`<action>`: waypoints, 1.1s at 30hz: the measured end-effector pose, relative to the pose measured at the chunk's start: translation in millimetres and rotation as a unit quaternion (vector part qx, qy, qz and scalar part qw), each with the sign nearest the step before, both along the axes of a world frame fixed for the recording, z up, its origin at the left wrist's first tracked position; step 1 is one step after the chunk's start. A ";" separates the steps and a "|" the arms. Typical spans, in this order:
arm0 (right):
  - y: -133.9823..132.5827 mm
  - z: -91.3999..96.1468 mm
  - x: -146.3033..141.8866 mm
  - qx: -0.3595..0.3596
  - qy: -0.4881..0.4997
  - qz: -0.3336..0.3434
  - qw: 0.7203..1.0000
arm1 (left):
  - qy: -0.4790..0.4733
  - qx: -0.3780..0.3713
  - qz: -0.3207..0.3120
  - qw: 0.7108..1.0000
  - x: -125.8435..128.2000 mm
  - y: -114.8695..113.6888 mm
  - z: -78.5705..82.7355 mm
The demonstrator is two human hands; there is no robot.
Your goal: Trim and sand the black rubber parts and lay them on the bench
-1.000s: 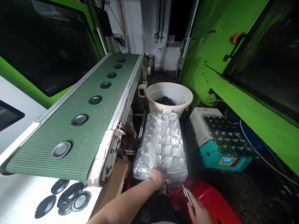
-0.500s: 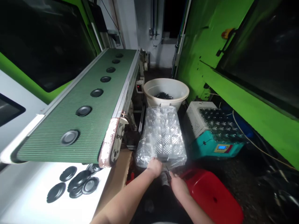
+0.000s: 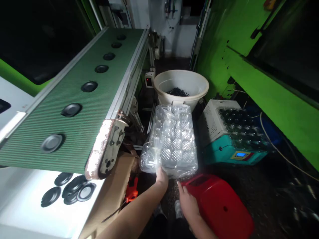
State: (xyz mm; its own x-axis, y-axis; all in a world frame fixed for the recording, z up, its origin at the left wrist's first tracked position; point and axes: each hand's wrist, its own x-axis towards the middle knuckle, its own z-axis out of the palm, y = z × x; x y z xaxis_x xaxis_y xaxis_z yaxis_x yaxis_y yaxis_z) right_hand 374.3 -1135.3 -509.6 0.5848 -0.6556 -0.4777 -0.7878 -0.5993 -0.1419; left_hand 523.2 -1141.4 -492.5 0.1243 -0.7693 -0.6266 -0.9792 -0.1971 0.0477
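My left hand (image 3: 161, 176) grips the near edge of a clear plastic-wrapped stack of blister trays (image 3: 171, 139), which stands between the conveyor and a teal machine. My right hand (image 3: 186, 201) hovers just below the stack's near edge, beside a red stool (image 3: 219, 205); its fingers are loosely curled and nothing shows in them. Black round discs (image 3: 71, 109) ride on the green conveyor belt (image 3: 82, 99) at the left.
A cream bucket (image 3: 181, 87) holding dark scraps stands behind the trays. A teal and white machine (image 3: 231, 139) with a tray of dark parts on top is at the right. More discs (image 3: 69, 194) lie on a white surface below the belt. Orange-handled pliers (image 3: 131, 192) lie near a cardboard box.
My right hand moved in from the red stool toward the tray stack, and the thin tool it held a second ago no longer shows. The view shifted downward; discs advanced along the belt.
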 end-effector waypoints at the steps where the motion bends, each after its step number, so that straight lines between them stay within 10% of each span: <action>1: 0.3 -1.7 -8.6 -0.005 -0.002 0.006 1.000 | -0.002 0.003 -0.002 1.000 -5.2 -0.2 -4.8; 21: -19.3 -66.7 -16.8 0.003 -0.073 0.133 0.988 | -0.023 -0.012 0.050 0.998 -17.0 20.6 -11.2; 27: -6.8 -85.0 -70.9 -0.006 -0.020 0.117 0.993 | -0.019 -0.019 0.041 0.999 -3.3 35.3 -8.7; 33: 11.2 -65.7 -106.3 -0.014 -0.041 0.083 0.996 | 0.006 -0.030 0.015 0.999 -13.7 46.7 -13.6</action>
